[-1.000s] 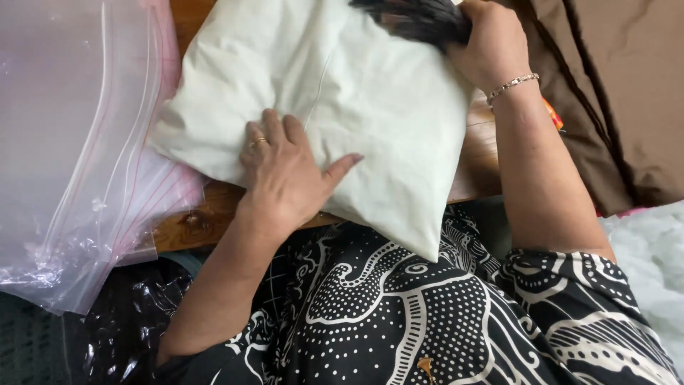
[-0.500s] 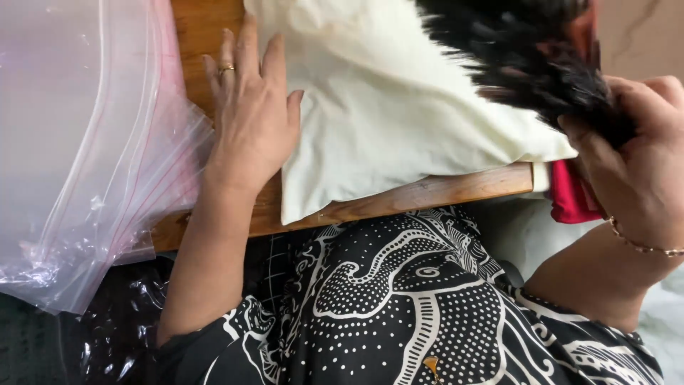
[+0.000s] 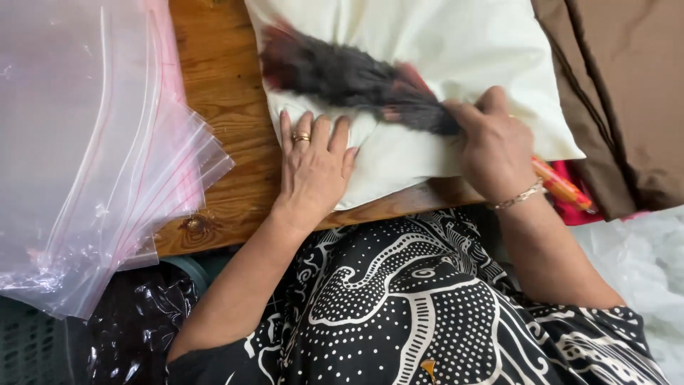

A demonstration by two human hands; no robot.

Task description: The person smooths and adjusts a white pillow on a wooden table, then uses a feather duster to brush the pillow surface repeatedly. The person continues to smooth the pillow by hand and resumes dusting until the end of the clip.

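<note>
The right hand has swung in from the right edge and now lies on the pillow, holding the feather duster flat across it instead of up in the air. The left hand has slid from the tabletop onto the pillow's near corner, and the pillow lies further right.

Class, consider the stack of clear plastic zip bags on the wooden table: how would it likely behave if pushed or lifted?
The stack of clear plastic zip bags probably slides apart: its glossy sheets already fan out. It likely droops when lifted, since its edge hangs limp over the wooden table. It seems light, being thin film.
</note>
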